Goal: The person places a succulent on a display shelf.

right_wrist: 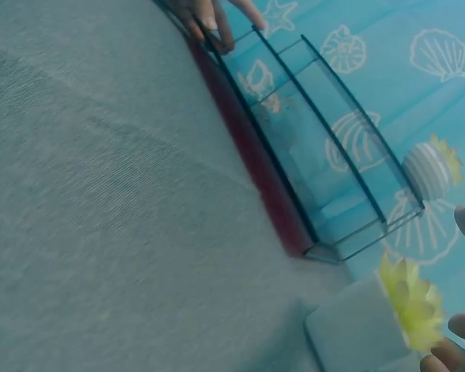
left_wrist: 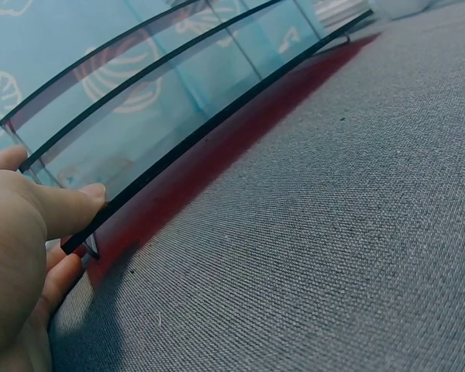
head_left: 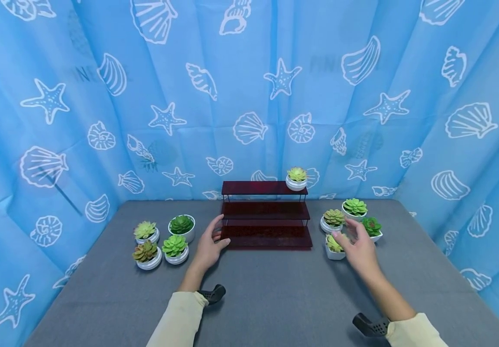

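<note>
My left hand (head_left: 208, 246) holds the left end of a three-tier dark red see-through display riser (head_left: 266, 210). In the left wrist view its thumb lies on the lowest tier's edge, with fingertips below. My right hand (head_left: 361, 250) is over the group of potted succulents on the right, its fingers apart and loosely bent. Closest to it is a yellow-green succulent in a square white pot (head_left: 335, 254); the right wrist view shows fingertips beside its leaves (right_wrist: 412, 304). A light green succulent in a round ribbed pot (head_left: 296, 179) sits on the top tier's right end.
Right of the riser stand a reddish-green succulent (head_left: 333, 218), a bright green one (head_left: 355, 207) and a dark green one (head_left: 372, 225). Several potted succulents (head_left: 175, 246) stand on the left. A grey cloth covers the table (head_left: 271, 299); a blue shell-print curtain (head_left: 249, 96) hangs behind.
</note>
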Motion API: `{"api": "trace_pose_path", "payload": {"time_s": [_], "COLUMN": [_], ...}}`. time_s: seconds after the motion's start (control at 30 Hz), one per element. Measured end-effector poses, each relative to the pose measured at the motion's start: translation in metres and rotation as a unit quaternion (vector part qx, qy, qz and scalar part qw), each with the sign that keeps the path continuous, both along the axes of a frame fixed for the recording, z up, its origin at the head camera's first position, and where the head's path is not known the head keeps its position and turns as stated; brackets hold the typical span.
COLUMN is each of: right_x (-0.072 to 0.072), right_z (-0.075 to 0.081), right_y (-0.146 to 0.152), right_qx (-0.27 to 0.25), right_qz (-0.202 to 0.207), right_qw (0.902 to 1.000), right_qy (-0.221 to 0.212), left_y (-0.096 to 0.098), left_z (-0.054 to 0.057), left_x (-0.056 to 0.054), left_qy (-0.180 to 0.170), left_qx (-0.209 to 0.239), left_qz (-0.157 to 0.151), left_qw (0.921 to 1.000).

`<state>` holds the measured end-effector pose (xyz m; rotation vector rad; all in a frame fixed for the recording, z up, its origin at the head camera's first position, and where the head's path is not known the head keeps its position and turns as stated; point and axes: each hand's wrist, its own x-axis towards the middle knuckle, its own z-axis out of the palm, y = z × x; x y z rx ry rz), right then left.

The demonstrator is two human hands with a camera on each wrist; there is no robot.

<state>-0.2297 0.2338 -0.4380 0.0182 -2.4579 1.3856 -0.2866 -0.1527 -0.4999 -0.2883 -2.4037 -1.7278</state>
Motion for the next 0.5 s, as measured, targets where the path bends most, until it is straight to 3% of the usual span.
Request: {"api": "trace_pose_path", "payload": {"time_s": [0.5], "right_x": [0.007], "right_z": [-0.027], "right_y": [0.004], "right_qx": [-0.020], "right_qz": [-0.010], "right_qw": [0.9972], "right_qy": [-0.072], "left_y": [0.000], "left_z": [-0.002], "left_x": [0.001], "left_qy": [0.007], "left_qx": [-0.003], "left_qz": [0.002], "left_qw": [1.0000]}}
